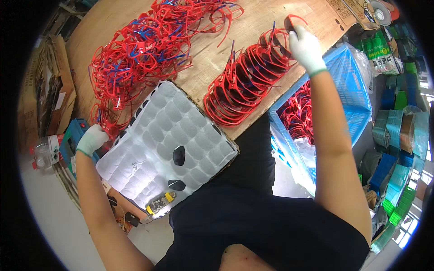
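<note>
My right hand point(306, 50), in a white glove, is closed on a pair of red sunglasses point(296, 19) with dark lenses. It is at the far end of a row of red sunglasses point(251, 77), nested one behind another on the table. My left hand point(93, 139), also gloved, is closed at the near left edge of a tangled heap of red glasses frames point(135, 58) with blue parts. Its fingers pinch a red frame point(106, 148), partly hidden by the glove. Between my arms lies a pale tray liner point(181, 122) with rounded pockets; dark lenses point(179, 156) rest on it.
A yellow-and-grey hand tool point(160, 203) lies on the liner's near edge. Right of the wooden table point(205, 47) stands a blue crate point(346, 86) lined with plastic, holding more red frames. A blue box point(77, 131), a clear bottle point(43, 153) and cardboard point(58, 86) are at left.
</note>
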Demonstrator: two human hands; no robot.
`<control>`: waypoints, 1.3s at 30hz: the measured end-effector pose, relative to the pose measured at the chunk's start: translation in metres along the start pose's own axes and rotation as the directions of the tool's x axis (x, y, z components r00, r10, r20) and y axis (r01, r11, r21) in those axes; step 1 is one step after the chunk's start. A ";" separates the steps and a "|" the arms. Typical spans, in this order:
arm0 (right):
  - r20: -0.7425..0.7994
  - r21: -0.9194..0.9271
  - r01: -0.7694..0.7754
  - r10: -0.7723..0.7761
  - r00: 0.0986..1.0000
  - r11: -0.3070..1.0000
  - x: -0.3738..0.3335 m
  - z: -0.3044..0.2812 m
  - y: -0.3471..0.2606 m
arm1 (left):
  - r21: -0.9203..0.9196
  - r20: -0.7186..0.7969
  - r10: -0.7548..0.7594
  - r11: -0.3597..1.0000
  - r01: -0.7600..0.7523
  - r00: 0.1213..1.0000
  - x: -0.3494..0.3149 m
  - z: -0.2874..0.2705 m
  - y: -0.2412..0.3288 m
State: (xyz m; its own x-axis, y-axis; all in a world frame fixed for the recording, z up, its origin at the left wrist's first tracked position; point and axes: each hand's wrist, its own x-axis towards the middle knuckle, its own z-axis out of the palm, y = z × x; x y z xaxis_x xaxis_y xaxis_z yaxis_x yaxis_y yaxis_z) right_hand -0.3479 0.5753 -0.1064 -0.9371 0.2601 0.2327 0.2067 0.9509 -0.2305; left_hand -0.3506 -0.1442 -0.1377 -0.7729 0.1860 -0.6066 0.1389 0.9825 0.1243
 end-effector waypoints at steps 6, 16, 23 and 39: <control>0.247 0.076 -0.040 0.021 0.969 0.996 0.013 0.025 0.036 | -0.754 -0.235 -0.073 0.643 -0.135 0.969 -0.102 -0.068 0.078; -0.200 0.398 0.036 0.049 0.979 0.917 -0.126 -0.046 -0.040 | -0.861 -0.433 -0.208 -0.193 -0.471 0.877 -0.173 -0.018 0.078; -0.003 0.690 0.311 -0.427 0.904 0.654 -0.230 -0.035 -0.177 | -0.633 -0.748 -0.134 -0.151 -0.759 0.650 -0.164 -0.012 0.171; 0.398 0.305 0.858 -0.874 0.279 0.413 -0.218 -0.013 -0.261 | -0.910 -0.407 0.064 0.061 -0.411 0.911 -0.298 0.112 0.251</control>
State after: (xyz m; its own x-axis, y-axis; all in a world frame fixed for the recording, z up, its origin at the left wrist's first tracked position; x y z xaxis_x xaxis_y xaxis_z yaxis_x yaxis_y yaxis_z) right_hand -0.1937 0.2729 -0.0843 -0.5544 -0.8250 -0.1094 -0.8045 0.5649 -0.1832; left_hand -0.0159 0.0484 -0.0139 -0.9474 0.2277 -0.2250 -0.2372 -0.0275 0.9711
